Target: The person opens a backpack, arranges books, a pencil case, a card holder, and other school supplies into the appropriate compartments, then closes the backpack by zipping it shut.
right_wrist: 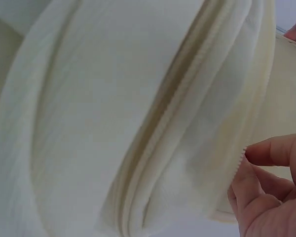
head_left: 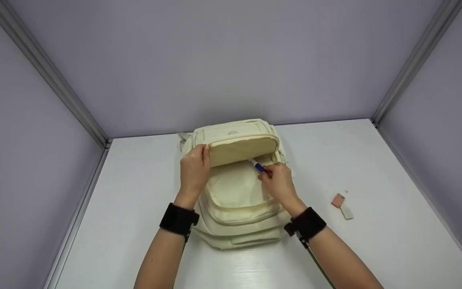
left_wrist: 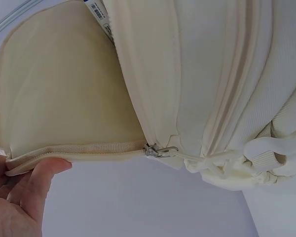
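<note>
A cream backpack lies on the table with its front pocket unzipped and the flap lifted. At the flap's left edge, my left hand pinches the zip border between thumb and fingers. In the left wrist view that hand grips the flap's zipped rim. My right hand holds the end of a white and blue marker at the pocket opening. The marker's labelled white barrel slips behind the pocket edge. In the right wrist view my right fingers meet the zip teeth; the marker is hidden there.
Right of the backpack, a small pinkish block and a small white piece lie on the white table. A zip pull hangs at the pocket's corner. Pale walls enclose the table behind and on both sides.
</note>
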A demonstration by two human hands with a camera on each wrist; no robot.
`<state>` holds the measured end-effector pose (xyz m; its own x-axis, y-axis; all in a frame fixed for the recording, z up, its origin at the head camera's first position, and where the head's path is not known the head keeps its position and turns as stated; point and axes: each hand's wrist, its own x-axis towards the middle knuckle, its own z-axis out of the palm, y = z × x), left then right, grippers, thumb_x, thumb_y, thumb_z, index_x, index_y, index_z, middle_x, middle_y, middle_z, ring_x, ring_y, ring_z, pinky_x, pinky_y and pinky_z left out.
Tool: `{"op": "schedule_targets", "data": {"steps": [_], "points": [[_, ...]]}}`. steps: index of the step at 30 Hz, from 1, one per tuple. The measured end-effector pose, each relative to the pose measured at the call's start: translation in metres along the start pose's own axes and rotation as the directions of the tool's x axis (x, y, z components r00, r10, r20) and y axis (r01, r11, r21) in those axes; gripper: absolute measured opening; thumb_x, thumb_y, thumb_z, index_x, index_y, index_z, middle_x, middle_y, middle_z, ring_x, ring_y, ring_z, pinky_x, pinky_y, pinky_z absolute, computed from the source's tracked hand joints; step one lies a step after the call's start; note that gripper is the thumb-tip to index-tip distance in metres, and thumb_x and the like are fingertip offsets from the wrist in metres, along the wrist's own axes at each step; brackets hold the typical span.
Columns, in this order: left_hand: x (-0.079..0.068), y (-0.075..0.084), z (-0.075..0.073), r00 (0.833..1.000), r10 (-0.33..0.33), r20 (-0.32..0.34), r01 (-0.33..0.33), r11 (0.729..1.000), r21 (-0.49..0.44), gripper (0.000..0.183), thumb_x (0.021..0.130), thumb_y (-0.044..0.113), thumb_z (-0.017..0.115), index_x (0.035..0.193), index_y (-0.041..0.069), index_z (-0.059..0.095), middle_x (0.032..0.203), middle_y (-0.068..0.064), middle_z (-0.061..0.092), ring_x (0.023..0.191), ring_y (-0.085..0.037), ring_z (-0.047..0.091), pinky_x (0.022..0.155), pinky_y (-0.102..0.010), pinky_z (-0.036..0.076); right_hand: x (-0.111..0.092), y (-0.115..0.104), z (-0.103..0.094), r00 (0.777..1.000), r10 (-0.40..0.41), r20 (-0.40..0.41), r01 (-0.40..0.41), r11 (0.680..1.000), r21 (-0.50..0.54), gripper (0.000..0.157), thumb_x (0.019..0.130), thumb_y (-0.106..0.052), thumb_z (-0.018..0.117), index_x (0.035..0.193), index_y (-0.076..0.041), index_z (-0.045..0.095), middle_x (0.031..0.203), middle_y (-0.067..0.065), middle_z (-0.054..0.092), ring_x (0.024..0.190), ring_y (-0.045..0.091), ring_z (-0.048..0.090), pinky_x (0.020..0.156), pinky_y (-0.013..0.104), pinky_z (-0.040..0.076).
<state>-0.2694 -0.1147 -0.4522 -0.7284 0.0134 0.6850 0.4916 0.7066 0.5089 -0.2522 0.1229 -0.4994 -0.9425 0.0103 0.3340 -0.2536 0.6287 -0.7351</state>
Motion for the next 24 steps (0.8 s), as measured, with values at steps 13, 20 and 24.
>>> {"op": "schedule_targets", "data": {"steps": [13, 20, 24], "points": [[0.0, -0.002, -0.001, 1.0, -0.022, -0.001, 0.022, 1.0, -0.004, 0.02, 0.101, 0.009, 0.055, 0.091, -0.004, 0.067, 0.075, -0.012, 0.066, 0.063, -0.025, 0.061, 0.059, -0.04, 0.051, -0.001, -0.001, -0.012, 0.99, -0.052, 0.13, 0.044, 0.997, 0.063, 0.015, 0.09, -0.002, 0.066, 0.104, 0.004, 0.069, 0.099, 0.016, 0.071, 0.084, 0.028, 0.071, 0.072, 0.038, 0.057], [-0.001, -0.003, -0.001, 1.0, -0.009, -0.015, 0.008, 1.0, -0.004, 0.021, 0.101, 0.01, 0.056, 0.091, -0.004, 0.067, 0.074, -0.011, 0.065, 0.062, -0.024, 0.06, 0.058, -0.039, 0.05, -0.001, 0.014, -0.052, 0.997, -0.052, 0.06, 0.055, 0.997, -0.047, 0.019, 0.09, -0.002, 0.065, 0.107, 0.005, 0.067, 0.1, 0.018, 0.07, 0.082, 0.031, 0.071, 0.071, 0.044, 0.056], [-0.001, -0.003, -0.001, 1.0, -0.006, -0.013, 0.006, 1.0, -0.003, 0.02, 0.101, 0.01, 0.055, 0.092, -0.004, 0.067, 0.074, -0.012, 0.064, 0.06, -0.023, 0.058, 0.057, -0.038, 0.05, -0.001, 0.036, -0.074, 1.0, 0.016, 0.008, -0.014, 0.987, -0.16, 0.03, 0.09, -0.004, 0.065, 0.119, 0.005, 0.063, 0.107, 0.022, 0.067, 0.086, 0.034, 0.07, 0.074, 0.047, 0.055]]}}
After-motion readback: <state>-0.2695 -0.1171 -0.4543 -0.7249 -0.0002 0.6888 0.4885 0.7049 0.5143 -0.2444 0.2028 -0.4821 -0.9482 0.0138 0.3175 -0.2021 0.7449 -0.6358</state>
